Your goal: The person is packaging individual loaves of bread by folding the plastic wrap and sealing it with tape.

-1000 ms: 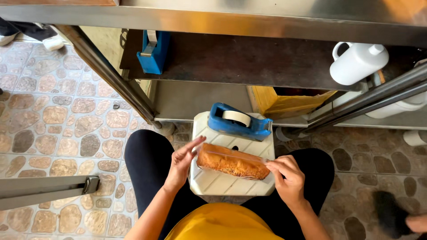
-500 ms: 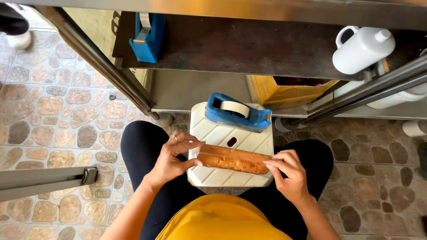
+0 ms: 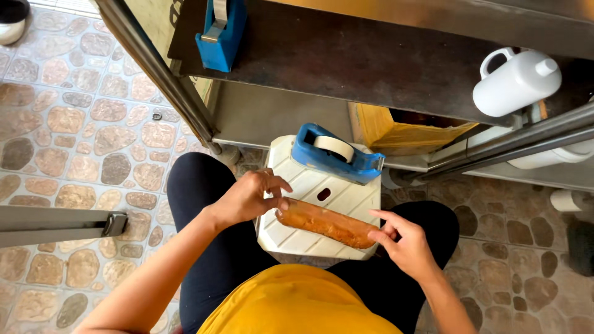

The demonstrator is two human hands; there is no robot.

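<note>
Right now you sit with a small white plastic stool (image 3: 322,213) between your knees, and a long brown loaf of bread in a clear wrapper (image 3: 327,224) lies across its top. Your left hand (image 3: 250,198) pinches the left end of the loaf with bent fingers. Your right hand (image 3: 405,244) holds the right end, with the pointing finger stretched out along the wrapper. Both hands are closed lightly on the loaf, one at each end.

Just behind the loaf, on the far edge of the stool, sits a blue tape holder with a white roll of tape (image 3: 337,154). Neither hand touches it. I see no strip of tape on the wrapper, so I think the wrapping is on and the ends are being folded, but the taping is not done yet.

Behind the stool stands a dark metal shelf (image 3: 371,68). A second blue tape holder (image 3: 221,31) sits on it to the left, and a white plastic jug with a handle (image 3: 516,83) lies to the right. A yellow box (image 3: 402,130) is tucked under the shelf. The floor (image 3: 80,130) is made of round brown stones.
</note>
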